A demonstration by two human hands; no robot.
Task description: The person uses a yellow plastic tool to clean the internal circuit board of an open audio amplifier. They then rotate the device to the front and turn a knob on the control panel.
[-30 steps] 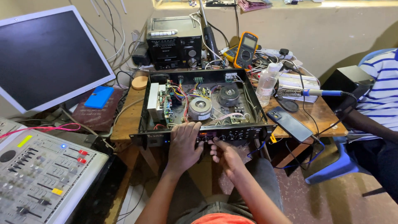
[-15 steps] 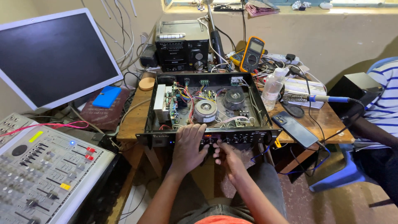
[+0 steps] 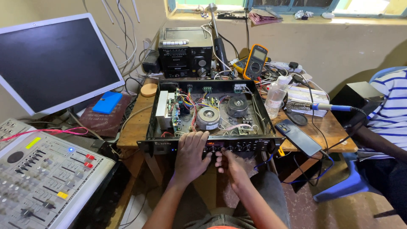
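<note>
Black open-topped metal amplifier chassis overhangs the wooden table's front edge; the left hand, spread flat on its front panel, could tip it. Right hand, fingers loosely bent at the knobs, might snag the loose wiring

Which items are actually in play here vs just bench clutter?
In play: left hand and right hand on the front panel of the open amplifier chassis.

Lying about: multimeter, plastic bottle, phone, soldering iron, mixing console, monitor.

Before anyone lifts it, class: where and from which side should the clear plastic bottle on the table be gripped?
Probably round the middle of the clear plastic bottle, coming from above: it stands upright, with the open amplifier chassis on one side and cables on the other.
</note>
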